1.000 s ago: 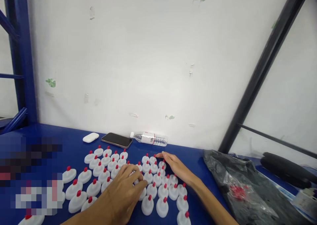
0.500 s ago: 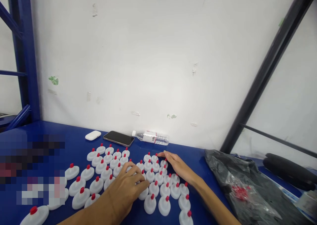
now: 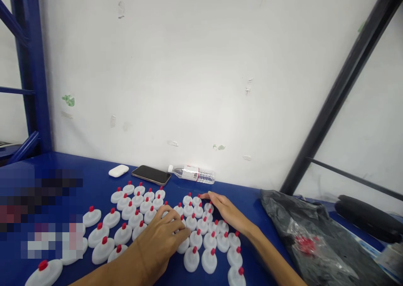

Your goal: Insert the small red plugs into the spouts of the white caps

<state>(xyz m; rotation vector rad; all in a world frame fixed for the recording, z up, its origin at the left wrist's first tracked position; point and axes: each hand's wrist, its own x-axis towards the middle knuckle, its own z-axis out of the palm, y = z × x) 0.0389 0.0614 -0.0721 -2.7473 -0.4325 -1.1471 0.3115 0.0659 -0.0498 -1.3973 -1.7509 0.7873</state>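
Many small white oval caps with red tips stand upright across the blue table, such as the cap (image 3: 209,261) near the front. My left hand (image 3: 163,235) reaches in from the lower left and lies over the middle of them. Its fingers are bent and somewhat apart among the caps, hiding several. I see nothing lifted in it. My right hand (image 3: 225,208) lies along the right back edge of the group, fingers stretched out to the left. Its fingertips are at the red tip of a back cap (image 3: 197,201), seemingly touching it.
Behind the caps lie a white oval case (image 3: 119,171), a phone (image 3: 151,174) and a clear water bottle (image 3: 193,174) on its side. On the right, a dark plastic bag (image 3: 283,219) carries a clear bag of red pieces (image 3: 306,245). Blurred blocks cover the left side.
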